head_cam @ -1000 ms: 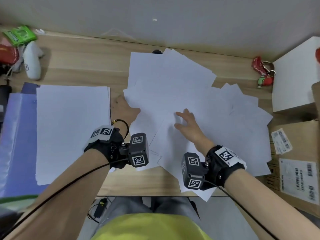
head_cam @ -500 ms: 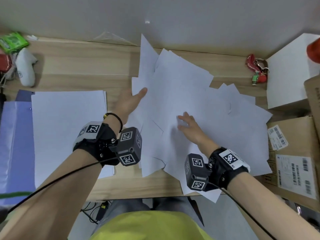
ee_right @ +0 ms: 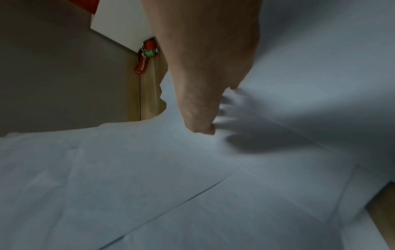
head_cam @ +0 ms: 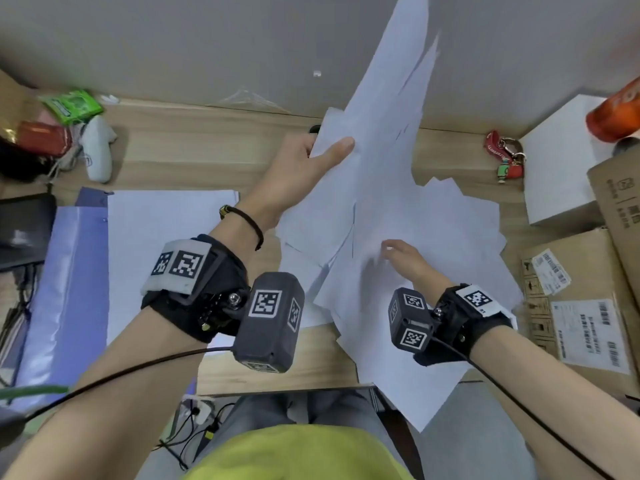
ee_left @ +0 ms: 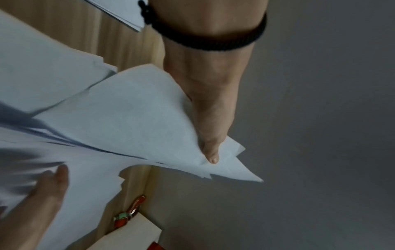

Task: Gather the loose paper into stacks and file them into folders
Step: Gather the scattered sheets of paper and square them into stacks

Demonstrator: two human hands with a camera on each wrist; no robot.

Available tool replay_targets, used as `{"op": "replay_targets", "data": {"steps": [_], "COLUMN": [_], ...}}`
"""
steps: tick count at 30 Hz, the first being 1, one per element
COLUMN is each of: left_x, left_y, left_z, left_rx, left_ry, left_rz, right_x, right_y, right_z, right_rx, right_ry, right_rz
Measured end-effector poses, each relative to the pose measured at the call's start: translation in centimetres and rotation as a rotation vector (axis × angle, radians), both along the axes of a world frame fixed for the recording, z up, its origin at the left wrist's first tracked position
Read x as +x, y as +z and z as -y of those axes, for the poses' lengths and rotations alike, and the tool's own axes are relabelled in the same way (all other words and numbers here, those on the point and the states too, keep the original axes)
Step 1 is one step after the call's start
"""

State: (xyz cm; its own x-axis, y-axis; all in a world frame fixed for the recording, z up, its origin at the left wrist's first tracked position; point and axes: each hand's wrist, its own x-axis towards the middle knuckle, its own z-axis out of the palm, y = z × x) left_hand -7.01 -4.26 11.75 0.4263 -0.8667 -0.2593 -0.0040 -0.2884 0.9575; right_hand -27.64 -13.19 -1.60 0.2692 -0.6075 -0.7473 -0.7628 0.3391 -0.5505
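A spread of loose white paper (head_cam: 433, 244) covers the middle and right of the wooden desk. My left hand (head_cam: 325, 147) pinches several sheets (head_cam: 388, 109) by their left edge, thumb on top, and holds them raised so they stand up against the wall. In the left wrist view the thumb (ee_left: 211, 152) lies across the lifted sheets (ee_left: 132, 121). My right hand (head_cam: 401, 254) rests on the pile with its fingers (ee_right: 203, 125) pressing the paper (ee_right: 171, 186) flat. A neat paper stack (head_cam: 166, 244) lies on a purple folder (head_cam: 69, 271) at the left.
Cardboard boxes (head_cam: 588, 306) and a white box (head_cam: 568, 161) line the right edge, with a red keychain (head_cam: 502, 157) beside them. At the back left are a white device (head_cam: 98, 147) and a green packet (head_cam: 72, 105). Some sheets overhang the desk's front edge (head_cam: 277, 379).
My left hand slid under the left side of the pile, took hold of several sheets and raised them up high. My right hand stayed pressing on the pile.
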Motion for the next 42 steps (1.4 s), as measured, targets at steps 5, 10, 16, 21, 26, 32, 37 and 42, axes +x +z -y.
{"op": "replay_targets", "data": {"steps": [5,10,16,21,26,32,37,42], "left_x": [1.0,2.8,6.0,5.5,4.3,5.0,5.2,4.9], "left_y": [5.0,7.6,-1.3,-11.0,-14.0,-14.4,-14.8,-15.4], "left_z": [-2.0,-4.1,-6.9,-11.1,-13.9,-15.2,-15.5,-15.6], "left_rx": [-0.214,-0.563,-0.109,0.248,0.476,0.495,0.440,0.434], "left_ry": [-0.008,0.293,0.649,0.593,0.357,0.236,0.402,0.439], "left_rz": [0.053,-0.109,-0.231,-0.204,-0.112,-0.075,-0.066,-0.087], "right_x": [1.2,3.1,3.0,1.6,0.9,0.2,0.0,0.8], "right_y": [1.4,3.3,4.8,3.8,2.4,0.9,1.0,1.7], "right_z": [-2.2,-4.6,-5.5,-5.7,-7.0,-8.4,-9.3,-9.5], "right_rx": [-0.033,0.125,0.251,0.332,0.374,0.437,0.333,0.411], "right_ry": [-0.115,-0.210,-0.370,-0.515,-0.496,-0.521,-0.195,0.005], "right_rz": [0.096,0.346,0.613,0.677,0.510,0.445,0.406,0.395]}}
